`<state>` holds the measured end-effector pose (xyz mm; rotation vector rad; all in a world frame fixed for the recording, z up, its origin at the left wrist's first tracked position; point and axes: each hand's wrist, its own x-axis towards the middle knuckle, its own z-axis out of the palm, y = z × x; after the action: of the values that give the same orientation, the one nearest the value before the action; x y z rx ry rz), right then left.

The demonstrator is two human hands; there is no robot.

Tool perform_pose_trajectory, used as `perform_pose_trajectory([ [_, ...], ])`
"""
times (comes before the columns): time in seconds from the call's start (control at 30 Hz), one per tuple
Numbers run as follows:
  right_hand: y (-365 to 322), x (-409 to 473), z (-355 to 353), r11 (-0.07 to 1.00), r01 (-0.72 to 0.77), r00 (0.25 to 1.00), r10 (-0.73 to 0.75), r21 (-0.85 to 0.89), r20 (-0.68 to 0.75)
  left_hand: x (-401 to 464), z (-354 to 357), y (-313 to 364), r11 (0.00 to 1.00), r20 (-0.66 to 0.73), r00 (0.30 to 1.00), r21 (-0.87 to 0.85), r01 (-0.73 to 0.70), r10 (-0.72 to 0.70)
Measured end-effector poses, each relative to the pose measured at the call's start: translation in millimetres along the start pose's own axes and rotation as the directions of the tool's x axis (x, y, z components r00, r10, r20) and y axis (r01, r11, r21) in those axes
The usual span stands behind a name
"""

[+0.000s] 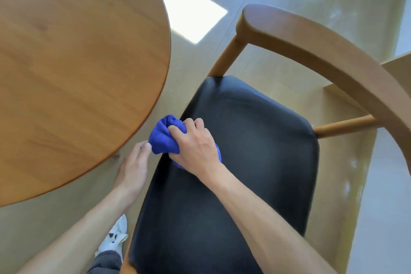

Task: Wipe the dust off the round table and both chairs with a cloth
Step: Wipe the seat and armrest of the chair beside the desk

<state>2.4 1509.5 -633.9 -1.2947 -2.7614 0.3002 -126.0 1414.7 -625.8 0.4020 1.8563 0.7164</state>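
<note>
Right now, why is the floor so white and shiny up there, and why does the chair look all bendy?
Head view: sunlight makes bright washed-out patches on the floor; the wide-angle lens curves the round table and the chair; the blue cloth and right hand look fairly sharp, the edges softer.

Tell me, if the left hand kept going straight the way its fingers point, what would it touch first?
The blue cloth, probably. The left hand has its fingertips right at the cloth's edge, bunched in the right hand at the chair seat edge; depth is uncertain.
</note>
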Motion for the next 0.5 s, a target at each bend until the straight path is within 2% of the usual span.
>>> perform_pose_trajectory([
  [0.17, 57.4, 32.7, -14.3, 0.983, -0.185, 0.982, 0.185, 0.006, -0.026, 10.3, 33.2, 28.2, 0.981, -0.015, 0.991, 0.148, -0.129, 0.133],
  [0.3, 109.8, 36.8, -24.8, 0.929, -0.369, 0.929, 0.37, 0.031, -0.005, 11.4, 49.2, 39.5, 0.953, -0.023, 0.983, 0.254, -0.169, 0.18],
  [0.4, 166.4, 30.9, -37.8, 0.819, -0.572, 0.82, 0.573, 0.049, -0.013, 10.6, 58.1, 42.9, 0.913, -0.057, 0.972, 0.359, -0.192, 0.227],
  [0.5, 222.9, 13.7, -55.0, 0.675, -0.738, 0.675, 0.738, 0.009, 0.03, 9.0, 69.0, 45.5, 0.885, -0.092, 0.961, 0.419, -0.201, 0.262],
])
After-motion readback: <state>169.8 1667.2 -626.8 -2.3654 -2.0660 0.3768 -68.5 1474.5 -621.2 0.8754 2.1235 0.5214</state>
